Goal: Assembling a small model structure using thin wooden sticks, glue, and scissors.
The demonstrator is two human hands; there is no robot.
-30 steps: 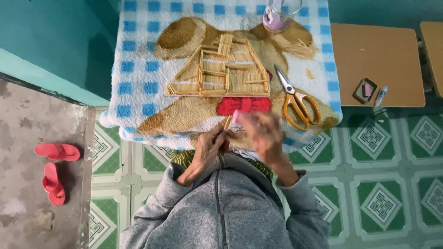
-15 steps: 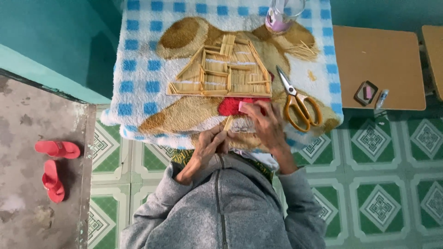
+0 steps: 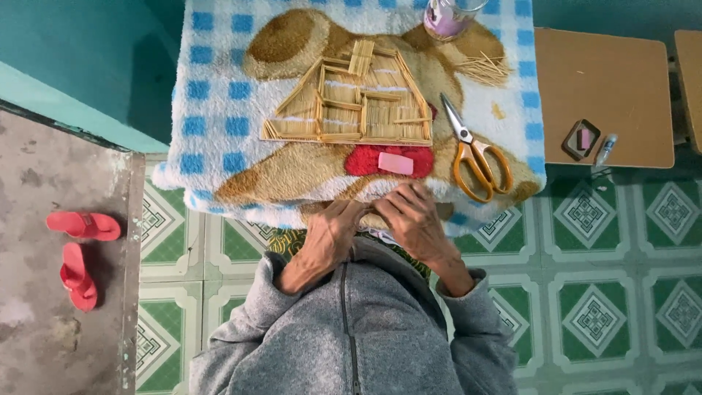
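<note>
- Wooden sticks, if any are pinched between the two hands, cannot be made out: the left hand (image 3: 330, 232) and right hand (image 3: 414, 219) meet fingertip to fingertip at the near edge of the blanket (image 3: 219, 110), and whether either grips anything cannot be told
- Stick-built house model (image 3: 351, 102) lies flat mid-blanket, pale, peaked, ribbed with crosspieces
- Pink eraser-like block (image 3: 395, 163) rests just below it; orange-handled scissors (image 3: 475, 153) lie beside
- Jar (image 3: 447, 14) cut off by the top edge
</note>
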